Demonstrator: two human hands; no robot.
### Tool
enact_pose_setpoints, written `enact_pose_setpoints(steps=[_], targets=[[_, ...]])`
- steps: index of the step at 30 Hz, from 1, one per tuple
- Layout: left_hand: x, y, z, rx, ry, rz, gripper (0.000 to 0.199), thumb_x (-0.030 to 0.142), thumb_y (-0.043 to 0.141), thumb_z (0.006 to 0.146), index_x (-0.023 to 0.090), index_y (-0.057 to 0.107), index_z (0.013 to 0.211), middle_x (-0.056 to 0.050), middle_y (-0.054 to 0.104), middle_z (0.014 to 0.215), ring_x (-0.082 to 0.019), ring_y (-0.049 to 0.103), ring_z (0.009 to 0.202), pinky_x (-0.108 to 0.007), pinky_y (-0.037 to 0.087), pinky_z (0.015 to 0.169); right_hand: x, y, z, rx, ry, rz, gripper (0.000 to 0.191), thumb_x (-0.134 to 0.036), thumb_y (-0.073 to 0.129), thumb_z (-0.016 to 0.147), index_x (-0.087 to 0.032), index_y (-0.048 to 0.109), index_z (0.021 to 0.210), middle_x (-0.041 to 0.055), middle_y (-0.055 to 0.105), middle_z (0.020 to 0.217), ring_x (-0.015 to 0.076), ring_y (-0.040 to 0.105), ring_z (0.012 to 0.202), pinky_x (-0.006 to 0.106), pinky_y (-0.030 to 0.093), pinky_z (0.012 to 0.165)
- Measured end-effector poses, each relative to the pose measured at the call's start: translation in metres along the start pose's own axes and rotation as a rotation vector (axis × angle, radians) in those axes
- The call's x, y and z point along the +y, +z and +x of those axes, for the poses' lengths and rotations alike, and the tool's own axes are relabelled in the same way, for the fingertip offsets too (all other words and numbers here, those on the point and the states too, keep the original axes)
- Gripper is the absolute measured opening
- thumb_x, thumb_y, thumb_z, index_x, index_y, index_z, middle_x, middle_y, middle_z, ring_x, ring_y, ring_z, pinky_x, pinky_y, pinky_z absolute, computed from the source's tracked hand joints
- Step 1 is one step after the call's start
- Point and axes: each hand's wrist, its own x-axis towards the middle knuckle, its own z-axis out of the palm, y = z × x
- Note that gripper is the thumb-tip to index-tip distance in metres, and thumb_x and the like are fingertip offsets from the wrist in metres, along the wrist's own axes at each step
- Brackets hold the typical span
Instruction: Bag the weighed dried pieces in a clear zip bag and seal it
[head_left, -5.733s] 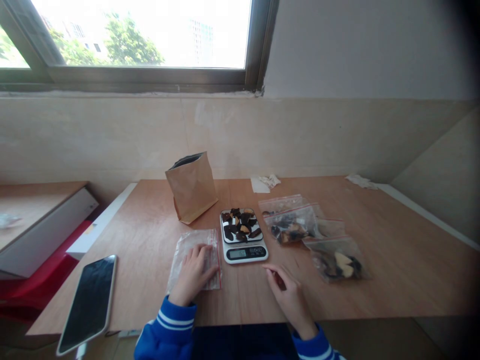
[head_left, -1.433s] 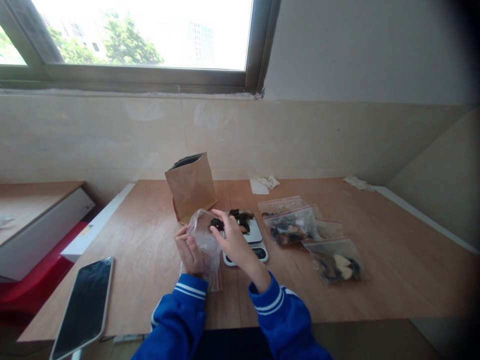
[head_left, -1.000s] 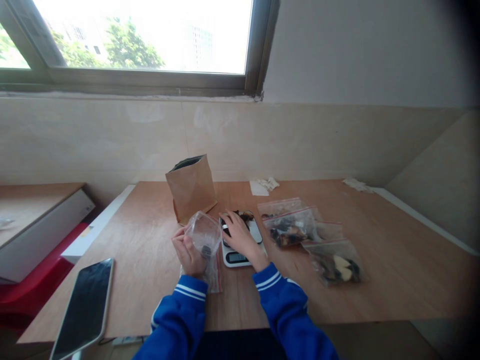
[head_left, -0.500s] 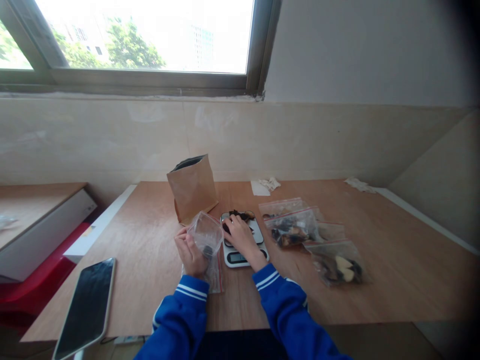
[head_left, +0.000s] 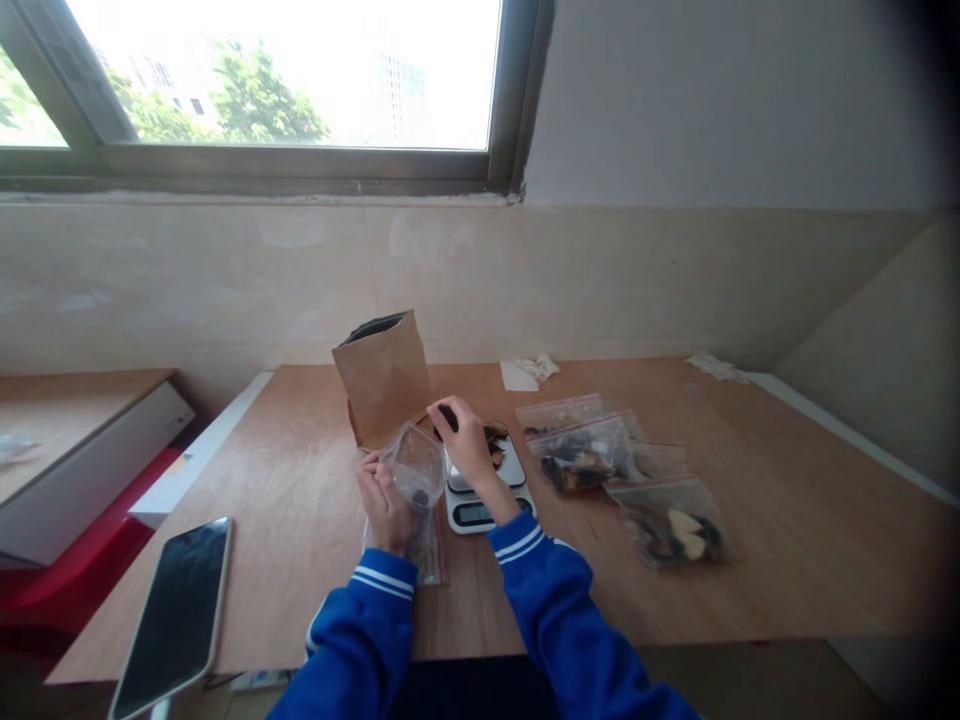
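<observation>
My left hand (head_left: 384, 508) is closed on the rim of a clear plastic zip bag (head_left: 417, 462), holding its mouth wide. A small dark piece (head_left: 421, 497) shows inside the bag. Just above the bag's opening, my right hand (head_left: 471, 452) pinches a dark dried piece (head_left: 448, 416) between thumb and fingers. Partly under that hand stands a white kitchen scale (head_left: 512, 468). Brown and dark dried pieces (head_left: 497, 440) lie on its plate, some hidden by the hand. Below my left hand, more clear plastic with a red zip strip (head_left: 433, 560) rests on the table.
An open brown paper pouch (head_left: 384, 380) stands behind the bag. To the right of the scale lie several zip bags (head_left: 679, 535) of dried pieces. A tablet or large phone (head_left: 176, 610) is at the left edge. Crumpled tissue (head_left: 538, 367) lies near the wall.
My right hand has lifted off the scale plate and moved up and left with a dark piece, to above the bag's mouth. My left hand stays nearly in place.
</observation>
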Motion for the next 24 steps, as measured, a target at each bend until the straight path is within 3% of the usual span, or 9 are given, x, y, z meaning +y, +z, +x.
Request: enact_pose_setpoints(steps=[4,10,14,18,24], targets=[[-0.004,-0.001,0.000,-0.001,-0.006,-0.021,0.027,0.042,0.036,0.094,0.018,0.049,0.091,-0.010,0.054,0.103,-0.022,0.053,0.100,-0.042,0.041,0.090,-0.013,-0.001,-0.005,-0.230,-0.120,-0.004,0.030,-0.040,0.038,0.097,-0.021,0.060,0.105,0.0051,0.062,0.102,0.0165,0.058,0.097,0.030,0.045,0.088],[-0.005,-0.002,0.000,-0.004,-0.014,-0.004,0.024,0.041,0.036,0.094,0.021,0.047,0.091,-0.007,0.055,0.103,-0.020,0.054,0.099,-0.040,0.041,0.090,0.027,-0.012,-0.014,-0.102,-0.035,-0.315,0.033,-0.033,0.037,0.097,-0.019,0.058,0.118,0.0126,0.054,0.122,0.0243,0.048,0.116,0.042,0.039,0.099],[-0.004,-0.002,0.000,-0.024,-0.014,0.014,0.021,0.039,0.036,0.094,0.022,0.047,0.091,-0.007,0.055,0.103,-0.020,0.054,0.099,-0.040,0.041,0.090,0.056,-0.023,-0.024,-0.154,0.023,-0.541,0.039,-0.037,0.049,0.091,-0.022,0.055,0.126,0.0148,0.044,0.137,0.0320,0.040,0.125,0.050,0.037,0.097],[-0.005,-0.002,0.000,0.006,-0.026,0.018,0.021,0.039,0.035,0.095,0.022,0.047,0.091,-0.007,0.055,0.103,-0.019,0.055,0.099,-0.039,0.043,0.089,0.065,-0.028,-0.035,-0.204,0.063,-0.628,0.037,-0.039,0.053,0.089,-0.024,0.058,0.122,0.0138,0.054,0.125,0.0318,0.048,0.113,0.047,0.039,0.091],[-0.004,-0.003,-0.001,0.014,-0.046,0.000,0.023,0.042,0.034,0.094,0.022,0.047,0.091,-0.006,0.054,0.103,-0.018,0.054,0.098,-0.039,0.042,0.088,0.056,-0.030,-0.038,-0.209,0.079,-0.684,0.022,-0.033,0.050,0.091,-0.023,0.064,0.103,0.0107,0.061,0.103,0.0272,0.052,0.099,0.038,0.038,0.084]])
